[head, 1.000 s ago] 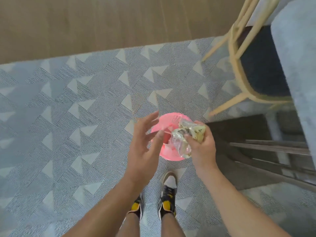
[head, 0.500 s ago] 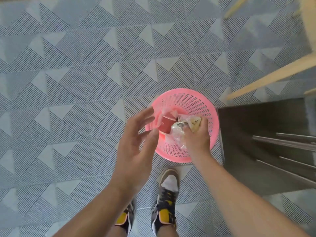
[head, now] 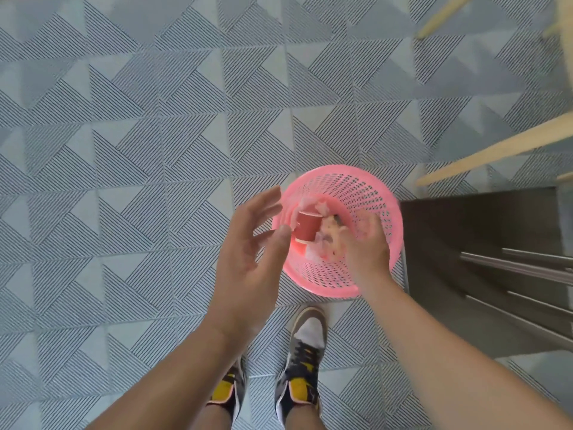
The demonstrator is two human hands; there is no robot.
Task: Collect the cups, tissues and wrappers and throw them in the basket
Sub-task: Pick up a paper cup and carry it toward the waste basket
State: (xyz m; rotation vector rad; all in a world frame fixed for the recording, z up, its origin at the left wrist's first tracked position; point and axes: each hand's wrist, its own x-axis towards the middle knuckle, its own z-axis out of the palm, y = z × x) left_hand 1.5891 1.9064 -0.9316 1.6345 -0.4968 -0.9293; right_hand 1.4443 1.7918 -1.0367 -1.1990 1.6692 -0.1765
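Pink basket (head: 359,193), centre-right, already holds a red cup (head: 307,229) and tissues (head: 310,202) — seemingly nearly done. Left hand (head: 248,259) spread, empty; right hand (head: 367,243) blurred inside — its fingers' grip unclear.

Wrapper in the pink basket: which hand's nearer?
Right. The right hand is inside the basket, against the wrapper; the left hand hovers open beyond the red cup, at the left rim.

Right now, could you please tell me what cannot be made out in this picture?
Right hand: motion-blurred in the head view; whether it grips the wrapper cannot be told.
Basket bottom: hidden by the cup, the wrapper and the right hand.
Chair: cut off by the top and right edges; only legs show.
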